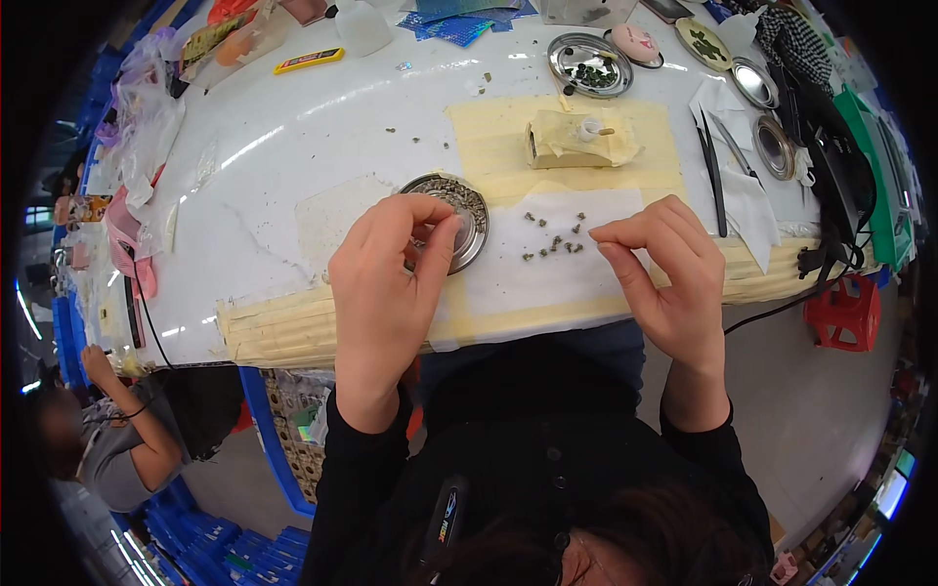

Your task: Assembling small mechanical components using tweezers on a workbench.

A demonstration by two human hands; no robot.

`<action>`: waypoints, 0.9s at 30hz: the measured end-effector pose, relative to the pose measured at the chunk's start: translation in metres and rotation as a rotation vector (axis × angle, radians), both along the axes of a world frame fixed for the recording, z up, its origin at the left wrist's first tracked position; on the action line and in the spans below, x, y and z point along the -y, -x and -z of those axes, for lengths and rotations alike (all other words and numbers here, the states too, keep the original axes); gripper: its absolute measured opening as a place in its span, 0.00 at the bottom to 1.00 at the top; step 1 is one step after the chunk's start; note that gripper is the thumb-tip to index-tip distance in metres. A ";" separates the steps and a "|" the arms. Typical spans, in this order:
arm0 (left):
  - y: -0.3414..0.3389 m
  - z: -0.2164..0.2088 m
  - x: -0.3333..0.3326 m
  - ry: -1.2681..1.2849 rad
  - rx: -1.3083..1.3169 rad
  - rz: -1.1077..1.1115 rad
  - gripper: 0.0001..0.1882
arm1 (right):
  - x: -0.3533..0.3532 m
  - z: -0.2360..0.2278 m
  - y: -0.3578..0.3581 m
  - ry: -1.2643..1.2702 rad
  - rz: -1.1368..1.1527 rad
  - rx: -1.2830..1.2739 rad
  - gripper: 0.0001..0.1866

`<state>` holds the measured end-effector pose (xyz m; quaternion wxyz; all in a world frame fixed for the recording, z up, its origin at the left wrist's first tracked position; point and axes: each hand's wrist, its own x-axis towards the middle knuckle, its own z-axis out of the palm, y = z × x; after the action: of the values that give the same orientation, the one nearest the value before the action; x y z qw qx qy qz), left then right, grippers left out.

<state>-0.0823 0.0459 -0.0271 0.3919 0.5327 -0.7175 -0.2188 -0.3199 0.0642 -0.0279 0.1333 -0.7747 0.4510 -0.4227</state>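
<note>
My left hand (379,278) is over the near left side of a round metal dish (486,231), with thumb and forefinger pinched together; whatever is between them is too small to make out. The dish holds many tiny grey-brown parts (457,195). Beside it, several similar small parts (555,244) lie scattered on a white sheet (508,283). At the right edge of that sheet my right hand (674,278) has its thumb and forefinger tips drawn close in a pinch, near the scattered parts. Anything in that pinch is too small to tell.
A tape-wrapped block (557,146) with a small white cup stands behind the sheet. Further back is a metal plate (557,66) of dark green pieces. Black tweezers (713,181) lie at right, a yellow cutter (309,61) at far left. Another person (137,439) sits at left.
</note>
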 end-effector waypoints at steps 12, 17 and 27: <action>0.002 0.005 -0.025 -0.515 -1.049 0.437 0.08 | -0.014 0.004 -0.047 0.104 -0.128 0.254 0.13; 0.006 0.009 -0.026 -0.528 -1.077 0.418 0.08 | -0.013 0.002 -0.046 0.174 -0.096 0.226 0.14; 0.011 0.011 -0.032 -0.562 -1.096 0.420 0.07 | -0.016 0.002 -0.047 0.408 0.001 0.092 0.18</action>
<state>-0.0933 0.0784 -0.0382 0.4959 0.2746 -0.4178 -0.7100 -0.2729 0.0800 -0.0303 -0.0061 -0.7653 0.3498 -0.5403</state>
